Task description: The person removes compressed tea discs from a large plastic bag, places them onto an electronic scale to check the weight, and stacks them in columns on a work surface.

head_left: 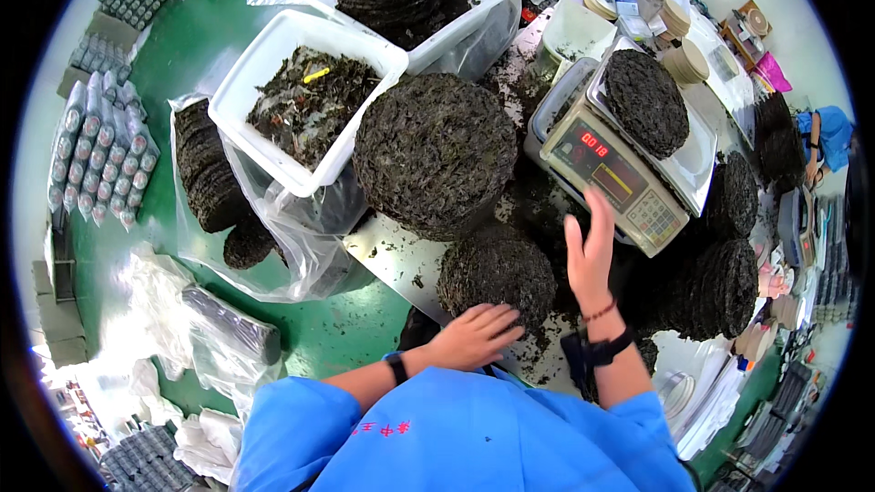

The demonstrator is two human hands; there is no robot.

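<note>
My left hand (pixel 476 337) lies flat, fingers stretched, against the near edge of a round dark cake of dried seaweed (pixel 497 278). Raised with fingers and thumb apart, my right hand (pixel 592 251) is empty beside the keypad side of a digital scale (pixel 615 178). Its fingertips overlap the scale's front edge; whether they touch it I cannot tell. On the scale's metal pan rests a flat round seaweed cake (pixel 645 102), and the red display is lit. A taller stack of seaweed cakes (pixel 436 155) stands just beyond my left hand.
A white tub (pixel 397 59) of seaweed scraps holds a small yellow tool (pixel 316 76). Behind it, another white tub (pixel 483 0) bears a tall seaweed stack. More stacks (pixel 720 287) stand right of the scale. Plastic-bagged cakes (pixel 205 169) sit at the left. Another person (pixel 828 132) is at the far right.
</note>
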